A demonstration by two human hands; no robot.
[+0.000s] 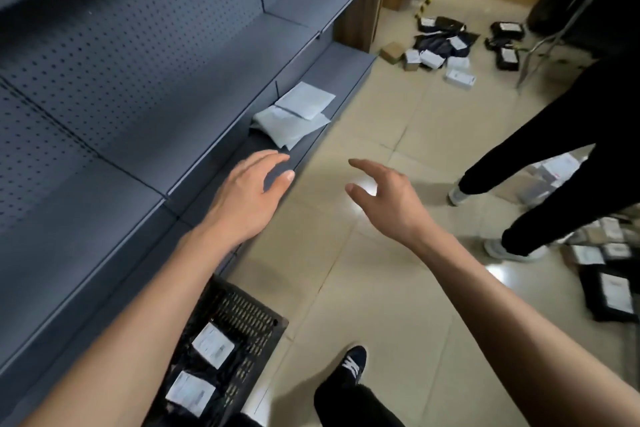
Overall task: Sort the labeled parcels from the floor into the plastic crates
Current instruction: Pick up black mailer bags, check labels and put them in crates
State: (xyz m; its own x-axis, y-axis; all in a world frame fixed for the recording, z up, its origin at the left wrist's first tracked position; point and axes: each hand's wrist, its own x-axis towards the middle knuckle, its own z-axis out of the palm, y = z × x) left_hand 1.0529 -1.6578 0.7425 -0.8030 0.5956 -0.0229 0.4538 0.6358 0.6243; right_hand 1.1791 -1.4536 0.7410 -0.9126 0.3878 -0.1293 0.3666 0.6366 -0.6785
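Note:
My left hand (247, 189) reaches forward over the edge of the bottom shelf, fingers relaxed and holding nothing. My right hand (382, 198) hangs over the bare floor with fingers loosely spread, also holding nothing. A black plastic crate (258, 322) stands on the floor below my left forearm, with two black labeled parcels (211, 345) lying in it. White flat parcels (294, 114) lie on the bottom shelf ahead of my left hand. A pile of labeled parcels (446, 45) sits on the floor at the far end. More black parcels (609, 291) lie at the right edge.
Grey metal shelving (138, 62) runs along the left. Another person's legs in black trousers (554, 163) stand on the right, white shoes on the tiles. My own leg and dark sneaker (353, 364) are at the bottom. A metal stand (543, 42) is at the far right.

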